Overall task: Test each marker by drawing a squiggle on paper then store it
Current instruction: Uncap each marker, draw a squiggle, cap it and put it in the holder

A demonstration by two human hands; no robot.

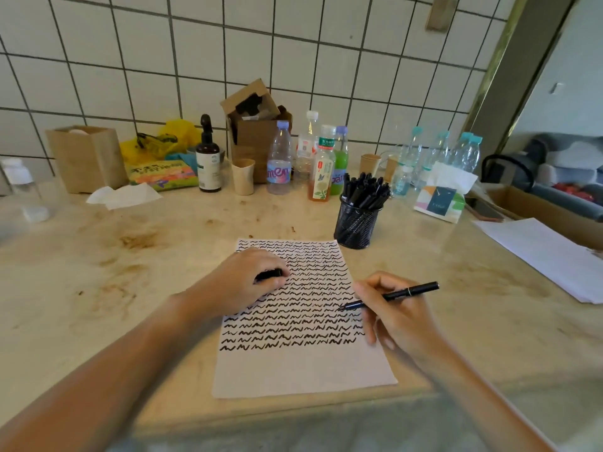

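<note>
Marker [390, 295] is clamped in the right hand [396, 316], tip on the paper [303, 370]: squiggle step. Left hand [251, 280] grips its cap [269, 275]; next comes recapping, then the mesh cup [355, 225].

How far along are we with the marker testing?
Done: rows of squiggles fill most of the paper. In hand: right hand holds an uncapped marker, tip at the sheet; left hand grips its cap. Left: cap it, store it in the cup.

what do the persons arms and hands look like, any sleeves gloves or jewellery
Both forearms are bare as far as the view shows, with no sleeves in sight. The left hand and right hand wear no gloves, and no rings, watch or bracelets show on the fingers or wrists.
</note>
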